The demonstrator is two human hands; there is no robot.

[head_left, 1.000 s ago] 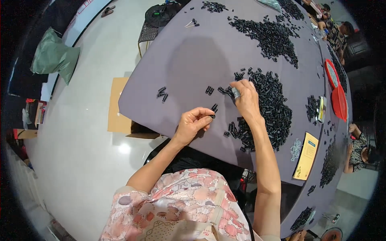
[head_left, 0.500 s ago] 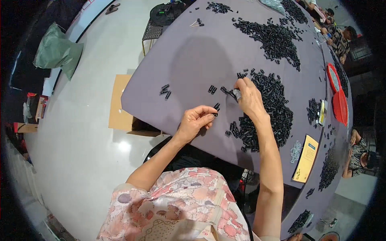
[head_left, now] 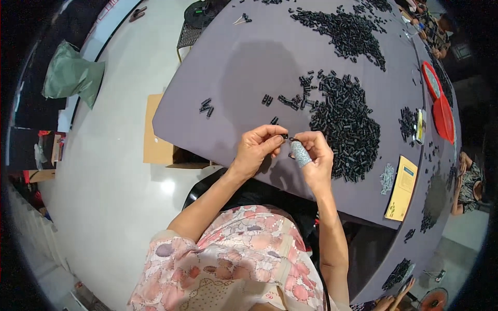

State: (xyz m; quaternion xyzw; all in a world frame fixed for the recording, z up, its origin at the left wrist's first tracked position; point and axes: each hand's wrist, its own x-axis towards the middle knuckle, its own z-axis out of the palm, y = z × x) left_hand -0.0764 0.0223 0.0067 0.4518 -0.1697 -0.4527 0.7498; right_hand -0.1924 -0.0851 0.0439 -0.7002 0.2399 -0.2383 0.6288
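Black pieces [head_left: 285, 137] in fingers [head_left: 273, 143], pale contents [head_left: 431, 82] in red tray [head_left: 425, 74]

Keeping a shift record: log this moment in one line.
left hand: pinching black piece | right hand: pinching dark part | nearby: black pile

Green bag [head_left: 72, 75] at far left, cardboard box [head_left: 155, 127], dark slippers [head_left: 137, 14] on pale floor [head_left: 109, 207].

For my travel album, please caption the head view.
Left hand and right hand hold small black pieces close together above a purple-grey table, beside a heap of similar pieces.
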